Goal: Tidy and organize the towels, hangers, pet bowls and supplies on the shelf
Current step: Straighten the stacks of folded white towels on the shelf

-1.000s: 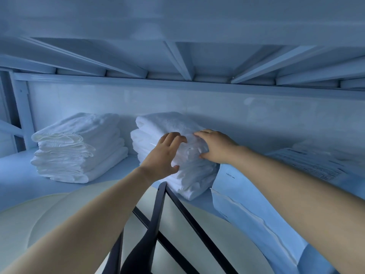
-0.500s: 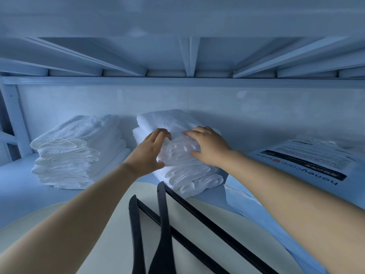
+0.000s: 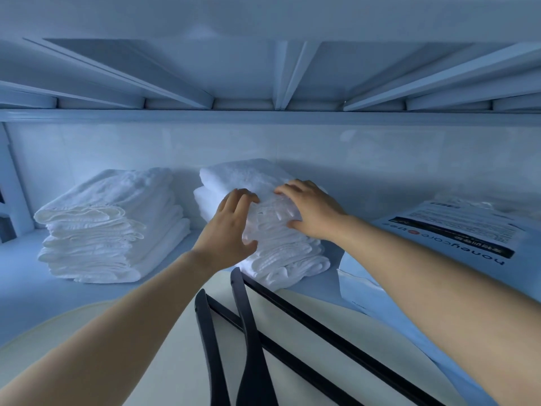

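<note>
Two stacks of folded white towels sit on the shelf. The left stack [image 3: 111, 224] stands alone. On the middle stack [image 3: 281, 247] both my hands rest: my left hand [image 3: 231, 230] presses its front left side with fingers on the top edge, and my right hand [image 3: 310, 212] lies on its top right corner, thumb against the front. Neither hand clearly curls round a towel. Black hangers [image 3: 251, 341] lie in front, on a pale round bowl-like thing [image 3: 164, 361] near me.
A blue-white supply bag [image 3: 445, 244] with printed text lies at the right, close to the middle stack. The shelf board [image 3: 23, 288] is bare at the front left. A low slatted shelf above [image 3: 278, 71] limits headroom; a white upright [image 3: 11, 183] stands at far left.
The middle stack has shifted slightly left and back, squarer to the wall. Both hands stayed on it; the view moved so more of the hangers and the bag's label show.
</note>
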A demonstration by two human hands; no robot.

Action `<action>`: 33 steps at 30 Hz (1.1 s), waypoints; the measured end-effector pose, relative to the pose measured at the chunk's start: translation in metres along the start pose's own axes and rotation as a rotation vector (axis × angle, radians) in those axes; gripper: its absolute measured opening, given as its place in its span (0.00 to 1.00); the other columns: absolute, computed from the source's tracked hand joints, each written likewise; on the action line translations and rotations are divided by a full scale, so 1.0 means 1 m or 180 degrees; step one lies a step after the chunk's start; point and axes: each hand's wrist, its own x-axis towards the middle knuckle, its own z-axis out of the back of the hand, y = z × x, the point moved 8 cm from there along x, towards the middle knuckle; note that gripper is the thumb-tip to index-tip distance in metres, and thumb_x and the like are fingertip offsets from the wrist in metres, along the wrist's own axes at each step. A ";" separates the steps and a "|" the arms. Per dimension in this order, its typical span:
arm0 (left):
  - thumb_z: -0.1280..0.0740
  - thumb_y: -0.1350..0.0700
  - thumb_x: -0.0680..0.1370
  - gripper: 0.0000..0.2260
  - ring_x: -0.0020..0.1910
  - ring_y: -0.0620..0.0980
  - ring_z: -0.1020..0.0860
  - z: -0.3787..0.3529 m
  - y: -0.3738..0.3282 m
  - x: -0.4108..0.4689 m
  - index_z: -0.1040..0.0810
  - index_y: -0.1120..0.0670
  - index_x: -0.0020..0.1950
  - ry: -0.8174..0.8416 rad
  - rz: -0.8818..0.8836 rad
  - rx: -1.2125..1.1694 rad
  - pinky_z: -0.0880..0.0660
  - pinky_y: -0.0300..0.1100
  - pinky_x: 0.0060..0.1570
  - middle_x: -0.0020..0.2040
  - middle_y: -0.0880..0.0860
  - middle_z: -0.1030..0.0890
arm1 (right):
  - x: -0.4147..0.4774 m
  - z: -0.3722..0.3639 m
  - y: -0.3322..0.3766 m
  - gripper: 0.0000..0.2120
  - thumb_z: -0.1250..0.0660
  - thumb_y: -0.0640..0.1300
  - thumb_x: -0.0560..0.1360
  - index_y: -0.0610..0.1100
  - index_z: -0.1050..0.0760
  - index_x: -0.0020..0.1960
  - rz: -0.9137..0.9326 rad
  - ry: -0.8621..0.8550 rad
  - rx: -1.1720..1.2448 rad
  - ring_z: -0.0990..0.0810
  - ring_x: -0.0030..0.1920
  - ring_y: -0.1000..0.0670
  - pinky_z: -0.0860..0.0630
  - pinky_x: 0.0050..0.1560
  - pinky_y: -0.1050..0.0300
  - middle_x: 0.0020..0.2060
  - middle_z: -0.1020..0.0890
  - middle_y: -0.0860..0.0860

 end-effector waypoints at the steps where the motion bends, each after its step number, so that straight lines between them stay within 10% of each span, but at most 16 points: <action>1: 0.26 0.57 0.65 0.32 0.65 0.50 0.36 -0.001 -0.001 -0.002 0.35 0.54 0.65 -0.0054 0.0023 0.0017 0.29 0.39 0.52 0.65 0.51 0.35 | -0.001 -0.001 -0.001 0.31 0.27 0.45 0.69 0.50 0.37 0.68 0.0044 0.0029 -0.0027 0.36 0.66 0.48 0.29 0.59 0.48 0.65 0.33 0.51; 12: 0.22 0.55 0.63 0.50 0.74 0.61 0.47 -0.007 -0.001 -0.024 0.55 0.41 0.71 -0.0235 0.0854 0.0239 0.28 0.48 0.61 0.75 0.59 0.54 | 0.003 -0.001 -0.012 0.36 0.26 0.44 0.67 0.50 0.38 0.71 0.0335 0.0065 0.0232 0.37 0.69 0.47 0.38 0.66 0.55 0.69 0.34 0.50; 18: 0.27 0.55 0.66 0.34 0.68 0.59 0.39 -0.005 -0.042 -0.035 0.39 0.52 0.68 -0.0531 0.0049 0.0670 0.33 0.49 0.62 0.70 0.58 0.42 | -0.001 -0.007 -0.015 0.38 0.27 0.43 0.67 0.51 0.41 0.72 0.0424 0.0145 0.0299 0.38 0.70 0.48 0.35 0.67 0.50 0.70 0.36 0.51; 23: 0.32 0.55 0.72 0.13 0.58 0.45 0.31 -0.016 -0.072 -0.037 0.26 0.47 0.56 0.0082 -0.0380 0.0328 0.27 0.37 0.46 0.60 0.46 0.28 | -0.007 0.001 -0.013 0.36 0.29 0.41 0.69 0.49 0.41 0.73 0.0443 0.0084 0.0248 0.37 0.69 0.48 0.34 0.66 0.53 0.70 0.36 0.50; 28: 0.36 0.49 0.78 0.08 0.51 0.39 0.25 -0.062 -0.048 -0.065 0.22 0.46 0.55 0.1895 0.0534 -0.0326 0.28 0.38 0.56 0.53 0.41 0.21 | -0.019 0.008 -0.013 0.35 0.30 0.41 0.70 0.48 0.41 0.73 0.0456 0.0042 0.0240 0.38 0.70 0.47 0.34 0.65 0.53 0.70 0.36 0.50; 33: 0.39 0.45 0.78 0.12 0.49 0.43 0.24 -0.058 -0.034 -0.079 0.20 0.48 0.49 0.2138 0.0857 -0.0097 0.27 0.44 0.55 0.47 0.43 0.20 | -0.027 0.013 -0.013 0.34 0.31 0.40 0.71 0.49 0.41 0.73 0.0388 -0.0041 0.0242 0.38 0.70 0.47 0.35 0.65 0.55 0.70 0.36 0.50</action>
